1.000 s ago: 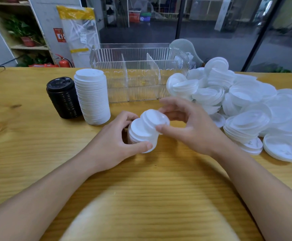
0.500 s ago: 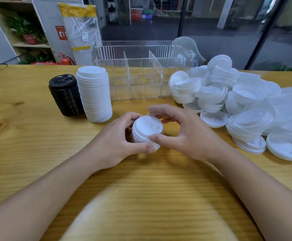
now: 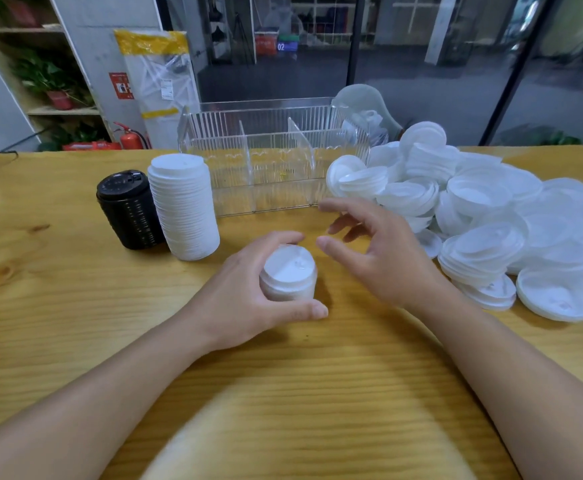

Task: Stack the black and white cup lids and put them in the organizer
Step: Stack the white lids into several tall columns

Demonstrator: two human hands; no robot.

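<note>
My left hand (image 3: 248, 296) grips a short stack of white lids (image 3: 288, 273) standing on the wooden table (image 3: 75, 306), thumb in front and fingers behind. My right hand (image 3: 376, 251) hovers just right of that stack, fingers loosely spread and holding nothing. A tall stack of white lids (image 3: 184, 206) and a stack of black lids (image 3: 130, 209) stand side by side at the left. Behind them is the clear ribbed organizer (image 3: 269, 168) with dividers; I see no lids inside it. A loose heap of white lids (image 3: 484, 216) covers the table's right side.
A clear plastic bag (image 3: 366, 112) with a few lids sits behind the organizer's right end. Glass walls run along the table's far edge. A shelf with plants and a fire extinguisher (image 3: 130, 138) are at the far left.
My right hand pressed a lid onto the short stack, then let go and lifted away to the right. My left hand kept its hold on the stack.
</note>
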